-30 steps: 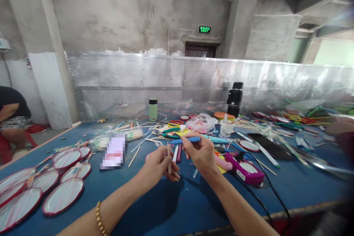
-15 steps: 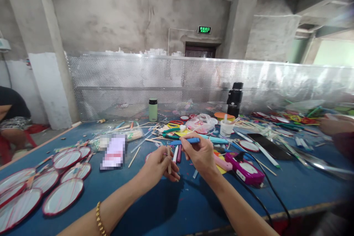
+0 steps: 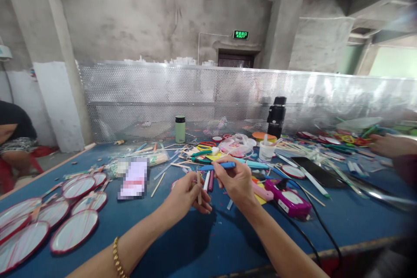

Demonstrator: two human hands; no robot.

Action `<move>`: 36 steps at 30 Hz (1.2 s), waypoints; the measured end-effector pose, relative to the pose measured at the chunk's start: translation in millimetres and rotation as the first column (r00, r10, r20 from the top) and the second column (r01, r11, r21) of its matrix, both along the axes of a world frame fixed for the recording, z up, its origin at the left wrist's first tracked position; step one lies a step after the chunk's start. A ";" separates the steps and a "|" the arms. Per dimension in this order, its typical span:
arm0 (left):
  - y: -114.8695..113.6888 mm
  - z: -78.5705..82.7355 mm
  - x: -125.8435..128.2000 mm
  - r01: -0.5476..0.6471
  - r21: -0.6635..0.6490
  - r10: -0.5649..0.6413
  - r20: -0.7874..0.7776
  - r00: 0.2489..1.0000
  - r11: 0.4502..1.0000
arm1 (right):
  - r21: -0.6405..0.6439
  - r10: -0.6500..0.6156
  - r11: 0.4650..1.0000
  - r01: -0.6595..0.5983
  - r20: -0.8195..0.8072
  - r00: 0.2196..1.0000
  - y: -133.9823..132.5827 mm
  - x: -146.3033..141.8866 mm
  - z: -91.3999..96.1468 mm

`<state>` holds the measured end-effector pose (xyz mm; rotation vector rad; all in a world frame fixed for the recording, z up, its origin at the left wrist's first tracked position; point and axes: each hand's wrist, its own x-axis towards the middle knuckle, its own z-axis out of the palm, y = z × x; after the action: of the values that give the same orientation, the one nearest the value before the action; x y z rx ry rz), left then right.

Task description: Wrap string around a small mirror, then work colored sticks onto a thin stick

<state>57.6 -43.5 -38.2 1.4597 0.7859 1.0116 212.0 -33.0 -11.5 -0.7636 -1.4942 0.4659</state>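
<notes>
Seemingly aligning blue pen-shaped tool (image 3: 225,165) with wooden stick (image 3: 200,191)
Left grip (image 3: 190,190) pinches stick, right grip (image 3: 235,180) grasps tool; next move likely needs steadiness

Single head view: table (image 3: 122,219) is seen from its near side, camera aimed forward and down; left hand (image 3: 190,192) and right hand (image 3: 237,182) framed close, perforated panel (image 3: 156,91) and wall (image 3: 146,17) farther off

Your right hand (image 3: 236,182) hides part of the blue tool (image 3: 229,165), whose tip is too small for you to make out. Pixelation blurs the pale slab (image 3: 133,178) on your left. The left edge cuts off a seated person (image 3: 16,124) and a disc (image 3: 22,247); on your right, another person's hand (image 3: 389,145) is blurred, its sleeve (image 3: 407,165) cut off.
</notes>
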 end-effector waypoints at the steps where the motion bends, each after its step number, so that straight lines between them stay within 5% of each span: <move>1: 0.6 -0.5 -0.1 0.002 -0.001 -0.002 0.002 1.000 1.000 | 0.001 -0.001 1.000 0.001 0.005 1.000 -0.2 -0.2 0.0; 36: 1.8 -2.9 -1.4 -0.012 0.018 0.012 0.009 1.000 1.000 | -0.025 -0.015 1.000 0.013 -0.062 0.998 4.2 3.0 -3.6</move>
<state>56.1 -41.7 -41.1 1.4670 0.7821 1.0361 215.0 -28.8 -15.2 -0.7713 -1.4265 0.4940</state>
